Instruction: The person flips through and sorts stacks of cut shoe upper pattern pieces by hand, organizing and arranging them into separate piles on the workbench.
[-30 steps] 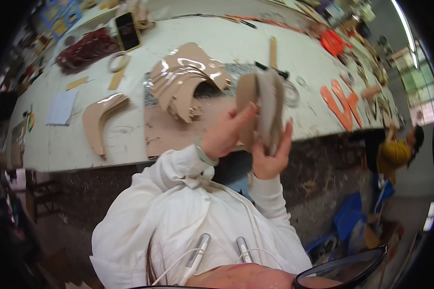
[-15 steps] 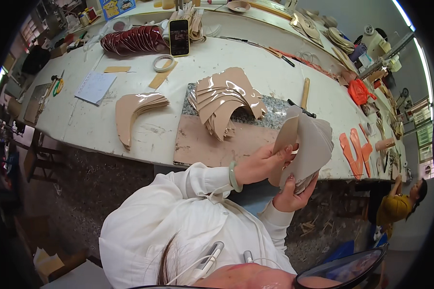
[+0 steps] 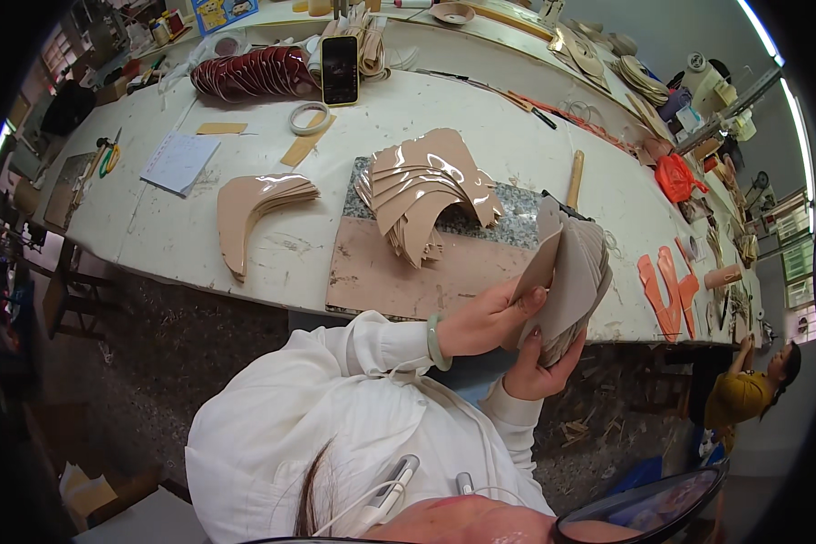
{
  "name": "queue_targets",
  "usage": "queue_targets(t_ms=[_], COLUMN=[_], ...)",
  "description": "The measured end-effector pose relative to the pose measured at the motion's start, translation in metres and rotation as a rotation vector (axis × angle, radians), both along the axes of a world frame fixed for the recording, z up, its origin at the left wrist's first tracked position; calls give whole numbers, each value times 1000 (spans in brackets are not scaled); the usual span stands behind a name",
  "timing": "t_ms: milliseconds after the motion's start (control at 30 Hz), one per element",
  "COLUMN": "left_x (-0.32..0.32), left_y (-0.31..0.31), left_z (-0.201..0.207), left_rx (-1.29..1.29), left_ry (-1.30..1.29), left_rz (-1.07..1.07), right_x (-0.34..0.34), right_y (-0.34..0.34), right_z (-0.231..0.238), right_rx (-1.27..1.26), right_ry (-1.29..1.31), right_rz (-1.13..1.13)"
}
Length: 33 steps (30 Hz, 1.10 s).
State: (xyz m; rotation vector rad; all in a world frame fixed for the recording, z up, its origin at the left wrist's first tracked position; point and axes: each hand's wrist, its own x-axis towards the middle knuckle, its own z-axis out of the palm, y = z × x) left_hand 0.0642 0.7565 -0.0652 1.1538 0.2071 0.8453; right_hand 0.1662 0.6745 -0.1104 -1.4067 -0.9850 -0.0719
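The stack of grey pieces [image 3: 576, 272] is in both hands, upright and slightly tilted, at the near edge of the counter [image 3: 163, 240], just right of the brown board [image 3: 381, 272]. Its upper end partly hides the dark head of the hammer [image 3: 576, 177]. The leaves look thin and light, probably bendy yet springy, since they fan apart along the right side while each keeps a smooth curve. The grey faces look matt, so they should grip well enough; the fanned beige pieces [image 3: 426, 181] on the counter shine and may slide more easily. Tearing seems unlikely, though creasing a leaf or letting the bundle slip out of line is a fair risk. The best hold is probably low on the narrow bottom end, with a light pinch at the left edge

The right hand [image 3: 542, 367] holds that bottom end from below, thumb in front and fingers round the right side. The left hand [image 3: 480, 322] is closed on the left edge, thumb forward; how many leaves it pinches I cannot tell. The left forearm reaches across from the lower left, the wrist ringed by a pale green bangle [image 3: 437, 344]; the right forearm rises short and steep, close to the body
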Motion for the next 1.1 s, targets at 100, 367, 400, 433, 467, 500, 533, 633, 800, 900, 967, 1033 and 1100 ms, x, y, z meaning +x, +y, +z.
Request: queue_targets(t_ms=[100, 367, 400, 433, 467, 500, 533, 633, 800, 900, 967, 1033, 1100], left_x=[2, 6, 5, 4, 2, 0, -1, 0, -1, -1, 4, 7, 7], left_y=[0, -1, -1, -1, -1, -1, -1, -1, 0, 1, 1, 2, 3], left_z=[-2, -8, -7, -7, -6, -5, -4, -6, -9, -11, -13, -16, -19], left_rx=[1, -68, -69, -62, -54, -46, -38, -38, -27, -18, 58, 133, 130], left_ry=[8, -39, -39, -32, -26, -20, -14, -32, -14, 23, -37, -96, -96], left_rz=[7, 60, 60, 39, 19, -2, -24, -29, -54, -72, -18, 34, 29], right_x=[0, -6, -5, -3, -1, 1, 2, 1, -1, -2, -1, -1, 0], right_y=[-1, 0, 0, 1, 2, 3, 3, 5, 7, 8, 11, 13, 14], right_z=[-2, 1, -1, -5, -11, -15, -17, -15, -11, -9, -8, -7, -5], right_rx=[-3, -7, -8, -4, 1, 6, 11, 13, 16, 15, 68, 121, 95], right_ry=[-28, 52, 52, 17, -19, -55, -91, -89, -98, -108, -143, -178, -265], right_rz=[-1, 16, 16, 23, 30, 37, 43, 77, 115, 122, 163, 202, 194])
